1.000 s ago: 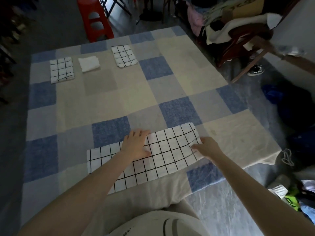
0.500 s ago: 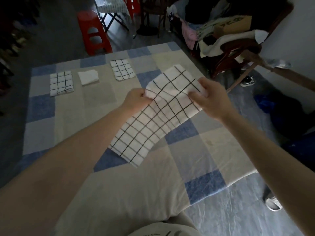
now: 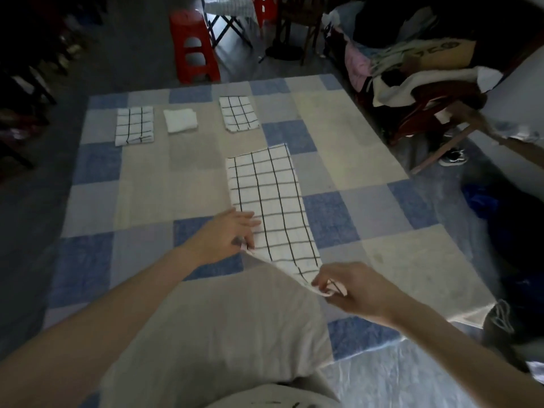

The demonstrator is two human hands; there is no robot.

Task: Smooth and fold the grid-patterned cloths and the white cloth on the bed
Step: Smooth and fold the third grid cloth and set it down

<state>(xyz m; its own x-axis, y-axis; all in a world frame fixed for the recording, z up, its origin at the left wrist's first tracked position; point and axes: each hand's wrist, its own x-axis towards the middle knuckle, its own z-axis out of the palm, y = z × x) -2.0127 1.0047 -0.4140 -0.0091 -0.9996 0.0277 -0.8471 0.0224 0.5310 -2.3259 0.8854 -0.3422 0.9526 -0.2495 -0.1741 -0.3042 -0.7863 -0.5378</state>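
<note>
left hand (image 3: 226, 235) pinches near-left corner of long white black-grid cloth (image 3: 269, 201) | right hand (image 3: 350, 285) grips near-right corner | cloth lies lengthwise on blue-beige checked bed (image 3: 147, 184)

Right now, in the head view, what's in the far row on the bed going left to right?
folded grid cloth on the left → folded white cloth → folded grid cloth on the right

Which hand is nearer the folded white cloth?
Left. The left hand lies below the white cloth, nearer the bed's middle; the right hand is farther, toward the near edge.
</note>
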